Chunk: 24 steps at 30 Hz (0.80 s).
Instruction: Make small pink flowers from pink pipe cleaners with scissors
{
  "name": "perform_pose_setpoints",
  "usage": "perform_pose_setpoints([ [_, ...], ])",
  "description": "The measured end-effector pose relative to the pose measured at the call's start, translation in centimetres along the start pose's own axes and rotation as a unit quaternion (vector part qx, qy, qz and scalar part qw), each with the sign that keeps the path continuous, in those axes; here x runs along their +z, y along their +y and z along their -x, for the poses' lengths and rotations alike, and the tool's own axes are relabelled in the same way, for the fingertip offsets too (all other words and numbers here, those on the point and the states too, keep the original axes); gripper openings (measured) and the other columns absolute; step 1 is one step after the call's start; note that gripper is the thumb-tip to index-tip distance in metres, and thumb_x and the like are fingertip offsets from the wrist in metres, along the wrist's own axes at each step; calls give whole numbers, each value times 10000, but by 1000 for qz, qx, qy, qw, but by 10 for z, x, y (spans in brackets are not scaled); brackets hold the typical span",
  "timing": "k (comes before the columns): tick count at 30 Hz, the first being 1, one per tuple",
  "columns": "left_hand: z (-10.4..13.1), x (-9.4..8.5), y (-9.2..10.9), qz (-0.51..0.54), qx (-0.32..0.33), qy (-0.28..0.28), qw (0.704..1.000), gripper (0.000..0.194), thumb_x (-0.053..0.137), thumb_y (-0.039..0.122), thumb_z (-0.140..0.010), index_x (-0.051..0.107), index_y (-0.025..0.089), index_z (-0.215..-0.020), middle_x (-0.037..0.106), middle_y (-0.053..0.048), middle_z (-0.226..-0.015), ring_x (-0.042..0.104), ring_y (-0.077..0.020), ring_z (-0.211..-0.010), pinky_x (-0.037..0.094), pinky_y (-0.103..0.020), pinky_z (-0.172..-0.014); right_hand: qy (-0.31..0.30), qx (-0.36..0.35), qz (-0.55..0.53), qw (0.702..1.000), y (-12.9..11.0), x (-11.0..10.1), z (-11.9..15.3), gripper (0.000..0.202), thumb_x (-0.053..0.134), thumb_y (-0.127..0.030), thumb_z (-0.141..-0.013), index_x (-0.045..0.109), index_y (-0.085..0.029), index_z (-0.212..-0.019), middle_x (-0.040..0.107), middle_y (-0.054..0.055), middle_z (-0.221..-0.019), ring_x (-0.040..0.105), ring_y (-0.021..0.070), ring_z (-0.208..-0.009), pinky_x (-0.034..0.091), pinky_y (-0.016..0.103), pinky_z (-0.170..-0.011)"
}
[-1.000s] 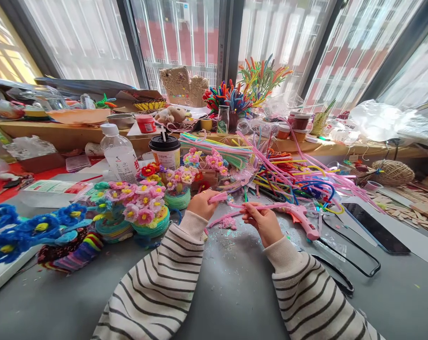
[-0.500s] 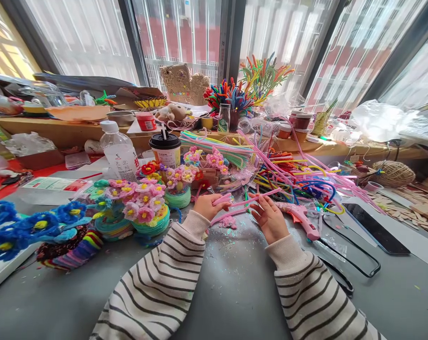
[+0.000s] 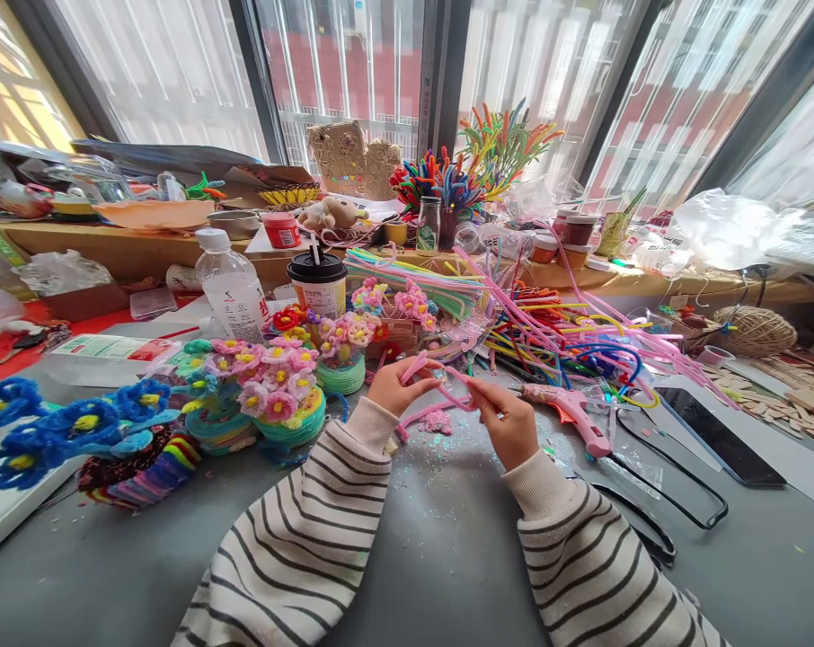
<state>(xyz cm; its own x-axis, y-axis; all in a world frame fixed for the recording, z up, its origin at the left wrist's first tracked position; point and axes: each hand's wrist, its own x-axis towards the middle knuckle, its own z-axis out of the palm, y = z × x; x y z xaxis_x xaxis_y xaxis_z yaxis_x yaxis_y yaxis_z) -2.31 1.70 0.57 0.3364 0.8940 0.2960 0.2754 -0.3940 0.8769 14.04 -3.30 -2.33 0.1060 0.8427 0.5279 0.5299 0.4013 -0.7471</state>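
Between my two hands is a pink pipe cleaner (image 3: pixel 455 388), bent into a loop. My left hand (image 3: pixel 394 386) pinches one part of it between thumb and fingers. My right hand (image 3: pixel 505 420) is closed on its other side, fingertips pressed together. Just beyond and below lies a small pile of pink bits (image 3: pixel 436 422) on the grey table (image 3: pixel 447 548), with glitter scattered around. Left of my left hand stand pots of pipe-cleaner flowers, the nearest with pink blooms (image 3: pixel 278 382). A pink glue gun (image 3: pixel 575 418) rests to the right of my right hand.
Loose pipe cleaners (image 3: pixel 561 337) are heaped behind my hands. A lidded cup (image 3: pixel 317 283) and a plastic bottle (image 3: pixel 228 288) stand at the back left. A phone (image 3: pixel 721 440) lies at right, near the glue gun's black cord (image 3: pixel 676 503). Blue flowers (image 3: pixel 76 422) stand far left.
My right hand has moved left toward my left hand, and its fingers have closed. The pipe cleaner, stretched out to the right before, is now bent between my hands.
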Motion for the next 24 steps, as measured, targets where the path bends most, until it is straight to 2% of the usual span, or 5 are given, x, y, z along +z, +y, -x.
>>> perform_pose_setpoints([
  [4, 1, -1, 1, -12, 24, 12, 1000, 339, 553, 316, -618, 575, 120, -895, 613, -49, -736, 543, -123, -665, 421, -214, -619, -27, -65, 63, 996, 0, 0, 2, 273, 406, -197, -771, 554, -195, -1001, 591, 23, -671, 518, 119, -577, 404, 225, -584],
  [13, 2, 1, -3, -53, 91, 16, 994, 259, 545, 299, -632, 602, 149, -836, 620, -39, -819, 548, -121, -744, 407, -205, -697, -40, -105, 126, 986, -4, -1, 3, 280, 393, -198, -777, 561, -167, -999, 551, 22, -589, 492, 120, -533, 384, 210, -527],
  [20, 3, 0, 0, -60, 83, 4, 995, 218, 518, 339, -644, 611, 163, -735, 619, -18, -744, 547, -115, -694, 412, -202, -667, -74, -103, 128, 984, -2, -1, 2, 291, 357, -222, -796, 541, -211, -1020, 563, 22, -622, 507, 132, -569, 389, 221, -561],
  [24, 2, 0, -1, -67, 60, 20, 996, 226, 519, 350, -638, 609, 154, -702, 619, -16, -702, 539, -111, -644, 411, -202, -634, -72, -117, 159, 978, -3, 1, 2, 322, 355, -294, -800, 516, -164, -1047, 551, 47, -679, 498, 141, -595, 400, 234, -577],
])
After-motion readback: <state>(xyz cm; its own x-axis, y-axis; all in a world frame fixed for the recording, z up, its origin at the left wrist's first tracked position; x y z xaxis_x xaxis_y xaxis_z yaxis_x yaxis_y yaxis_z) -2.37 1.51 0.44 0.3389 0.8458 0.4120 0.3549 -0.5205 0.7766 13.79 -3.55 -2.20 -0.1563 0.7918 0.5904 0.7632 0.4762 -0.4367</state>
